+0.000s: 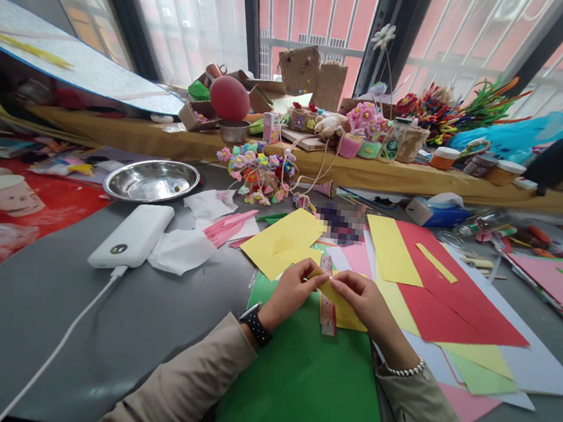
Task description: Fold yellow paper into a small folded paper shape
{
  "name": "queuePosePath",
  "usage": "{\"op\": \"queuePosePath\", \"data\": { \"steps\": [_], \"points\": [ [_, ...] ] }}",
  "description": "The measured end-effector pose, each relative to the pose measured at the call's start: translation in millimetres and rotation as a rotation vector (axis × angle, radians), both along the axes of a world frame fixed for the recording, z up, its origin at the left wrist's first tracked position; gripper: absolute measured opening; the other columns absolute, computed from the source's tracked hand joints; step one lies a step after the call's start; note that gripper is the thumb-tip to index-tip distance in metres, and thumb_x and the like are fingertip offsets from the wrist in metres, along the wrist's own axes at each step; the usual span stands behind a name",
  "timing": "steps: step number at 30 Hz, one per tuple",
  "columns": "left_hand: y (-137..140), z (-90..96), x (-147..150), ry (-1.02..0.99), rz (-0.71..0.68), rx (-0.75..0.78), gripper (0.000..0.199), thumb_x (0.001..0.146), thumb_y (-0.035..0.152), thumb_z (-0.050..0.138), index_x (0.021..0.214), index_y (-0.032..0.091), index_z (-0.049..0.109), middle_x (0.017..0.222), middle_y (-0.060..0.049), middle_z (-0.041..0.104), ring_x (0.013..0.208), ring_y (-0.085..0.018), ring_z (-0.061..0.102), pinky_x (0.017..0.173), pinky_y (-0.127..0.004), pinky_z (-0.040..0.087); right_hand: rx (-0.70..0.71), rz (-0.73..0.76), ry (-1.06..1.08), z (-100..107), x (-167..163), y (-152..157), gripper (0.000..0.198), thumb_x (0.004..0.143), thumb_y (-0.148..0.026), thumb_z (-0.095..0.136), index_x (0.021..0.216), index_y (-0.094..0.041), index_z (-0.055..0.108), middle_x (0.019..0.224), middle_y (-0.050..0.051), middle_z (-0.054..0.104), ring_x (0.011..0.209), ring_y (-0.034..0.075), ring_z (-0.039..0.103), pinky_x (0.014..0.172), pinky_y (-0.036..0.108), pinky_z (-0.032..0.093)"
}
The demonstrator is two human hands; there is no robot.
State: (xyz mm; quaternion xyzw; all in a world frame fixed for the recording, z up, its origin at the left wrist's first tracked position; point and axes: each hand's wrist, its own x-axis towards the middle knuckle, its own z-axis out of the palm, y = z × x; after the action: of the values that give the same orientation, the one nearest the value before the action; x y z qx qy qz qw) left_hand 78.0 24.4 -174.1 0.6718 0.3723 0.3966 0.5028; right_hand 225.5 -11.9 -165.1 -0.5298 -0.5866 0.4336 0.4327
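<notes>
My left hand (294,289) and my right hand (361,299) meet fingertip to fingertip over the green sheet (306,388). Both are closed in a pinch on a small piece of yellow paper (323,284), largely hidden by the fingers. Below them lies a red-and-white patterned strip (329,318), which looks like a ruler. A yellow paper piece (348,317) rests beside it, partly covered by my right hand. Just beyond my left hand is a larger yellow sheet (286,235).
On the left are a white power bank (132,239) with its cable, crumpled tissue (184,251) and a metal dish (151,180). Red paper (458,297) and other coloured sheets spread out at right. Pipe-cleaner flowers (258,168) stand at the back, below a crowded ledge (169,135).
</notes>
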Motion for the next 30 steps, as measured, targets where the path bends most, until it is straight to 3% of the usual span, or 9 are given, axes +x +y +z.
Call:
{"op": "queuePosePath", "data": {
  "steps": [10,17,23,27,30],
  "points": [
    [2.5,5.8,-2.3,-0.230,0.093,-0.163,0.018,0.070,0.029,0.051,0.063,0.015,0.043,0.059,0.004,0.042,0.054,-0.008,0.044,0.052,-0.020,0.038,-0.028,-0.052,0.001,-3.8,4.5,1.6,0.017,0.071,-0.033,0.052,0.071,-0.017,0.057,0.064,-0.001,0.055,0.061,0.012,0.049,0.054,0.022,0.036],
    [5.8,6.7,-5.2,-0.342,0.245,-0.221,0.018,0.069,0.029,0.054,0.063,0.015,0.044,0.060,0.005,0.041,0.054,-0.007,0.041,0.051,-0.018,0.038,-0.043,-0.091,0.062,0.7,6.3,1.2,0.018,0.068,-0.033,0.054,0.069,-0.016,0.057,0.062,-0.002,0.053,0.059,0.011,0.048,0.056,0.022,0.037],
    [6.9,5.5,-6.8,-0.439,0.291,-0.226,0.016,0.069,0.027,0.055,0.065,0.015,0.046,0.063,0.004,0.044,0.055,-0.006,0.041,0.051,-0.017,0.037,-0.029,-0.109,0.075,0.5,10.8,0.7,0.018,0.069,-0.034,0.055,0.069,-0.016,0.057,0.062,-0.002,0.053,0.060,0.011,0.049,0.059,0.023,0.037],
    [6.1,6.6,-6.4,-0.503,0.267,-0.274,0.016,0.069,0.030,0.056,0.069,0.014,0.052,0.066,0.003,0.047,0.059,-0.007,0.044,0.053,-0.017,0.037,-0.055,-0.119,0.145,-2.1,12.1,0.7,0.017,0.068,-0.034,0.056,0.069,-0.016,0.058,0.062,-0.001,0.054,0.061,0.011,0.048,0.060,0.023,0.037],
    [3.5,9.2,-5.1,-0.539,0.129,-0.311,0.021,0.070,0.030,0.057,0.082,0.013,0.056,0.072,0.000,0.053,0.062,-0.008,0.048,0.059,-0.019,0.039,-0.120,-0.142,0.284,-3.3,11.2,0.9,0.015,0.067,-0.031,0.058,0.069,-0.016,0.058,0.059,-0.003,0.052,0.059,0.010,0.047,0.059,0.022,0.037]
  ]
}}
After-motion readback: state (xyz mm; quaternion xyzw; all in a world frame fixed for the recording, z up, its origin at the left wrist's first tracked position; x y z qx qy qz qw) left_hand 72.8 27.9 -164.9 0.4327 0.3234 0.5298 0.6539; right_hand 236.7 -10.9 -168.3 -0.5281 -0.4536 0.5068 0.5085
